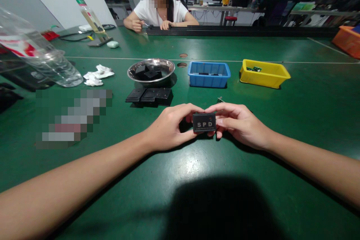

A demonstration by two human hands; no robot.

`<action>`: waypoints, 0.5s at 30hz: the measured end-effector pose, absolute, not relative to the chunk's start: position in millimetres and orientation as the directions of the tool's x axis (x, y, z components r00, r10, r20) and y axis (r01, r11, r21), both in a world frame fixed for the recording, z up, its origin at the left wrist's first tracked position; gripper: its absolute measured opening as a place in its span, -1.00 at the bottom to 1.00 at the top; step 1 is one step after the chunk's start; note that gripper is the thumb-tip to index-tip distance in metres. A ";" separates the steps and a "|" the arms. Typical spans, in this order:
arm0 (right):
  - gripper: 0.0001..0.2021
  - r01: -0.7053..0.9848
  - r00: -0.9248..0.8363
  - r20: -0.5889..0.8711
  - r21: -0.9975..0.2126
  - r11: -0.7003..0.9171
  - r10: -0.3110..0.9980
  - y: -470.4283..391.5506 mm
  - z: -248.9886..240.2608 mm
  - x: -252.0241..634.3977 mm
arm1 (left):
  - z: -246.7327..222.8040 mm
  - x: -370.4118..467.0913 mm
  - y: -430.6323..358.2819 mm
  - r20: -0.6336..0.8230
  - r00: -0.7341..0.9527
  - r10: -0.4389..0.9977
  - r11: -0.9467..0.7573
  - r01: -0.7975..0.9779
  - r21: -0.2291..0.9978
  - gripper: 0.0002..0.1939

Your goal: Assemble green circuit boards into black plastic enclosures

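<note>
Black box marked "SPD" (204,123), near, over the green table (309,120), pinched between both hands: left hand (168,125) clamped on it from 9 o'clock, right hand (244,125) from 3 o'clock. To hold it well, I'd say: light, even pressure from both sides, face square to the eyes, fingertips on edges and off the lettering, left thumb supporting below. Clock from the box, counts near to far: 1 box held, 2 hands; 1 small board (220,99) at 1 o'clock, just past the right fingers; black flat pieces (150,96) at 10, looks like 3 across, stacking unclear; 1 metal bowl (168,68) at 11, at least 2 black blocks inside, overlapping; 1 blue bin (209,80) at 12, dark pieces inside, too hidden to count; 1 yellow bin (264,78) between 1 and 2, green boards inside, number unclear. Bottles: 2, large one (53,60) and slimmer one (92,17), both around 10. People beyond: 2, co-worker (178,11) past 11, seated person (278,0) near 1.
</note>
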State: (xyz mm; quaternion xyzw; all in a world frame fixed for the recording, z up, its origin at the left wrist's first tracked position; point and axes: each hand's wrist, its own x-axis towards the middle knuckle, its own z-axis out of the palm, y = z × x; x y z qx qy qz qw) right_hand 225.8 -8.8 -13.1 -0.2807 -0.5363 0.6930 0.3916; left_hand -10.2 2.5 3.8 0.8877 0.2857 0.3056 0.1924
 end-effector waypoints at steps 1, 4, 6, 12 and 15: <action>-0.72 -0.245 -0.534 0.031 -0.962 -0.120 0.845 -8.7 -13.2 225.7 | 3.6 -10.4 2.6 0.433 0.651 0.624 -0.764 0.388 0.516 -0.69; -0.71 -0.251 -0.531 0.025 -0.959 -0.130 0.847 -8.2 -13.6 225.6 | 3.6 -10.6 2.8 0.433 0.651 0.623 -0.763 0.385 0.519 -0.70; -0.70 -0.253 -0.530 0.016 -0.957 -0.140 0.848 -7.9 -13.9 225.8 | 4.2 -10.5 2.5 0.430 0.649 0.628 -0.759 0.388 0.522 -0.70; -0.71 -0.250 -0.534 0.006 -0.957 -0.150 0.846 -8.1 -14.2 226.5 | 6.1 -10.3 1.2 0.408 0.646 0.646 -0.744 0.410 0.528 -0.70; -0.71 -0.250 -0.535 0.014 -0.958 -0.143 0.845 -8.1 -14.1 226.3 | 6.1 -10.2 1.0 0.403 0.645 0.649 -0.739 0.411 0.533 -0.71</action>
